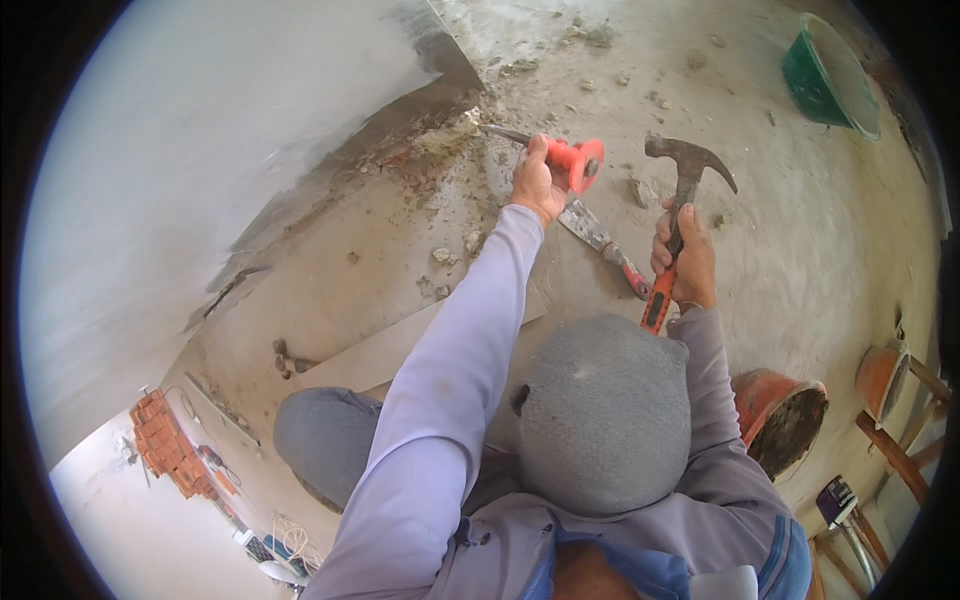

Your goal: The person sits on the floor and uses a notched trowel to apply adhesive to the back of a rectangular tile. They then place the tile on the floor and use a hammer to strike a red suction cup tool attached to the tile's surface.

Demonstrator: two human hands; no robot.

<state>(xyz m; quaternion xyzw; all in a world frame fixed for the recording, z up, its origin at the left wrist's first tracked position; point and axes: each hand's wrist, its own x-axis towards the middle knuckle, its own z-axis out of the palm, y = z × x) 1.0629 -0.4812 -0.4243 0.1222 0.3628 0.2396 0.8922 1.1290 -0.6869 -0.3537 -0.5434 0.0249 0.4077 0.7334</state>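
Observation:
My left hand (536,190) is closed around a chisel (574,158) with a red-orange hand guard. Its pointed end reaches the broken, crumbly base of the grey wall (430,95), at the corner. My right hand (688,256) grips a claw hammer (688,160) by its orange and black handle, head upward, to the right of the chisel and apart from it. On the floor between both hands lies a dirty scraper-like tool (588,226) with a wide metal blade and a red-tipped handle. Rubble (445,257) is scattered below the wall.
A green bucket (815,80) stands far right. Nearer on the right are an orange bucket (765,410) and another (882,382), beside wooden bars (890,455). A flat board (375,352), a dark hammer-like tool (292,360) and stacked red bricks (170,440) lie left.

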